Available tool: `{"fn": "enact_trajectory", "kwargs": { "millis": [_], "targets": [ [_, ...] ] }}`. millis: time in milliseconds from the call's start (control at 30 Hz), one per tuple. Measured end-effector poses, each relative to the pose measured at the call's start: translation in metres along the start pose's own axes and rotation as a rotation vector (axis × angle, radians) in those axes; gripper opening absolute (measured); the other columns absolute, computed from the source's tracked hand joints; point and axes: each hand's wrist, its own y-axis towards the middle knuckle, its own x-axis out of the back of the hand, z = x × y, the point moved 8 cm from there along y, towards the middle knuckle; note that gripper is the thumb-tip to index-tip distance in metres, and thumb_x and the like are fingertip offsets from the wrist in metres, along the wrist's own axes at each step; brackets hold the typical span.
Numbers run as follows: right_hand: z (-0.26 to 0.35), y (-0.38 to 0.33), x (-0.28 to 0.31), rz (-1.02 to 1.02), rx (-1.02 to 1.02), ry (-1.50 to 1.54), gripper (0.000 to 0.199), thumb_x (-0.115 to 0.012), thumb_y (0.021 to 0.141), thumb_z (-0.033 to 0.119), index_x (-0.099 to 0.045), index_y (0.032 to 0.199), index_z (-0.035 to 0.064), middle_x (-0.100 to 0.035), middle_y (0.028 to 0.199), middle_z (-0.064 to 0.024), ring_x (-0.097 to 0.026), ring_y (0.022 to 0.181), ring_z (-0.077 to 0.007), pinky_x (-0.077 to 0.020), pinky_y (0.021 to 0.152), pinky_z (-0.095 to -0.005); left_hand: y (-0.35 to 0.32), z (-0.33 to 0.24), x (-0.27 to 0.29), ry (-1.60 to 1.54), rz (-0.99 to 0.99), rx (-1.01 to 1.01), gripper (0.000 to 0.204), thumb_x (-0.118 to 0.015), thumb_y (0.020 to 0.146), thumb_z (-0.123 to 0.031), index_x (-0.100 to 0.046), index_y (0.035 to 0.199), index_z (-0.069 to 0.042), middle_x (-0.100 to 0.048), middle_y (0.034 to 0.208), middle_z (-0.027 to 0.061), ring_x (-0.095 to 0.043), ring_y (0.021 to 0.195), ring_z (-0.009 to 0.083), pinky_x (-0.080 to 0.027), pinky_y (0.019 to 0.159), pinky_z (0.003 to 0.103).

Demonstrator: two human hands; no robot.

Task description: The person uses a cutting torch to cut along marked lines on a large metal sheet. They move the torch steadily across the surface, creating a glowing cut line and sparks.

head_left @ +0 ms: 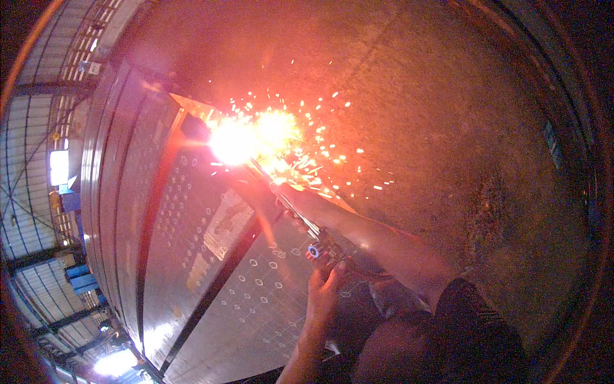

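Note:
A gas cutting torch slants from the lower middle up toward a white-hot glare at the edge of a steel beam. My left hand is closed round the torch's rear body, next to a blue-ringed valve knob. Farther forward, my right hand wraps the thin tubes, its forearm reaching across from the lower right. The glare hides the torch tip and the metal there. Orange sparks spray out to the right. Small chalk circles and faint lines mark the beam's grey face.
More long steel beams lie side by side to the left. Brown ground stretches along the right. Beyond the beams stand blue boxes and a ribbed shed wall. A second bright light shines at the lower left.

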Motion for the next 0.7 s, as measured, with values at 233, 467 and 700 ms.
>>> {"fn": "enact_trajectory", "kwargs": {
  "millis": [233, 467, 700],
  "targets": [
    [0.002, 0.004, 0.0, -0.018, 0.004, -0.023, 0.051, -0.045, 0.09, 0.061, -0.054, 0.091, 0.0109, -0.045, 0.058, 0.0025, -0.043, 0.043, -0.009, -0.0372, 0.04, -0.0264, 0.004, -0.001, 0.002, -0.006, -0.021, -0.017, 0.056, -0.056, 0.097, -0.017, -0.031, 0.142, 0.004, -0.059, 0.122, 0.0185, -0.059, 0.112, 0.027, -0.049, 0.095, 0.039],
    [0.001, 0.008, -0.002, 0.03, 0.022, 0.022, 0.048, -0.045, 0.091, 0.061, -0.05, 0.084, 0.0133, -0.042, 0.057, 0.0037, -0.038, 0.041, -0.0079, -0.0332, 0.038, -0.0258, 0.005, 0.002, 0.004, 0.012, -0.021, -0.021, 0.061, -0.059, 0.096, -0.019, -0.029, 0.143, 0.004, -0.056, 0.127, 0.0209, -0.057, 0.114, 0.0273, -0.048, 0.096, 0.039],
    [0.008, 0.008, -0.002, -0.002, 0.063, 0.01, 0.051, -0.046, 0.091, 0.06, -0.05, 0.082, 0.0102, -0.042, 0.057, 0.0025, -0.041, 0.04, -0.0088, -0.0348, 0.035, -0.026, 0.008, 0.001, 0.003, -0.034, 0.012, -0.002, 0.058, -0.058, 0.096, -0.02, -0.031, 0.142, 0.003, -0.054, 0.129, 0.0209, -0.056, 0.116, 0.0286, -0.048, 0.097, 0.04]
  ]
}}
